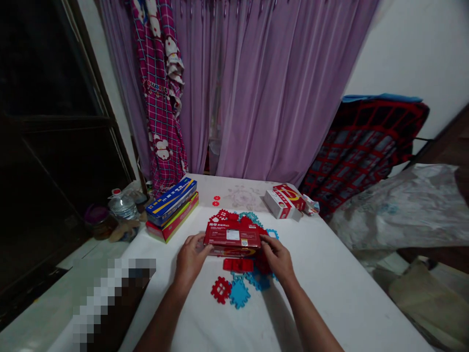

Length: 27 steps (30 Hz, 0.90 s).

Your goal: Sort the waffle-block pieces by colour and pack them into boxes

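Note:
A red cardboard box [220,237] with a white label is held level between my two hands above the white table. My left hand [191,258] grips its left end, thumb at the near edge. At the opposite end, my right hand [278,256] has its fingers against the side. Red and blue plastic building pieces lie under and around the box, partly hidden by it. On the near side are a red rectangular piece [238,265], a red windowed piece [221,290] and a blue toothed piece [240,293].
A blue box [171,200] rests on a red and yellow box [174,222] at the table's left edge. Red and white boxes [280,204] stand at the back right. Two small red pieces [216,201] lie farther back. Purple curtains [256,98] hang behind the table [330,293].

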Motion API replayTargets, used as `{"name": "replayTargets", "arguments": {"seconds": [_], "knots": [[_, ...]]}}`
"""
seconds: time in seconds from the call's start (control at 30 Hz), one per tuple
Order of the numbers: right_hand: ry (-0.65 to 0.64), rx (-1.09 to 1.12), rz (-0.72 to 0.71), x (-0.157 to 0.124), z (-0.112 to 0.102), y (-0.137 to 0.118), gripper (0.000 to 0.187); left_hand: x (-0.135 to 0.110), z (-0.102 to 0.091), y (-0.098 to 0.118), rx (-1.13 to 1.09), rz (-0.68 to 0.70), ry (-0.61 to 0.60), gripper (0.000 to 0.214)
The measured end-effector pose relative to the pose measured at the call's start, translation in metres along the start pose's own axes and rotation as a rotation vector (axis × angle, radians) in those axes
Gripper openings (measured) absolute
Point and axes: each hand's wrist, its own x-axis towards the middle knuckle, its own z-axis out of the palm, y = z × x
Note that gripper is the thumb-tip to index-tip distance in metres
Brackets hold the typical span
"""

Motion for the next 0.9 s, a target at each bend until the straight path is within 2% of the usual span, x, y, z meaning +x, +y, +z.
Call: {"name": "replayTargets", "arguments": {"seconds": [0.13, 0.3, 0.4, 0.5, 0.57, 0.63, 0.7, 0.8, 0.9], "knots": [[-0.034, 0.093, 0.177, -0.001, -0.001, -0.005, 0.04, 0.003, 0.0, 0.005, -0.009, -0.04, -0.045, 0.019], [-0.17, 0.123, 0.298, -0.001, -0.01, -0.023, 0.033, 0.013, -0.003, 0.006, -0.081, -0.029, -0.159, 0.022], [-0.256, 0.148, 0.311, 0.0, -0.014, -0.028, 0.031, 0.016, -0.002, 0.004, -0.16, -0.036, -0.194, 0.025], [-0.286, 0.127, 0.24, 0.0, -0.013, -0.023, 0.034, 0.016, -0.004, 0.004, -0.114, -0.012, -0.161, 0.022], [-0.249, 0.078, 0.176, 0.001, -0.012, -0.017, 0.041, 0.016, -0.007, 0.003, -0.044, 0.025, -0.116, 0.018], [-0.232, 0.001, 0.059, 0.003, -0.012, -0.012, 0.055, 0.016, -0.011, 0.001, 0.008, 0.062, -0.076, 0.013], [-0.285, -0.112, -0.117, 0.008, -0.013, -0.01, 0.068, 0.017, -0.013, -0.003, 0.017, 0.074, -0.078, 0.011], [-0.433, -0.281, -0.316, 0.019, -0.013, -0.01, 0.074, 0.02, -0.014, -0.009, -0.019, 0.063, -0.143, 0.021], [-0.514, -0.408, -0.412, 0.03, -0.01, -0.014, 0.073, 0.024, -0.014, -0.012, -0.046, 0.062, -0.175, 0.044]]}}
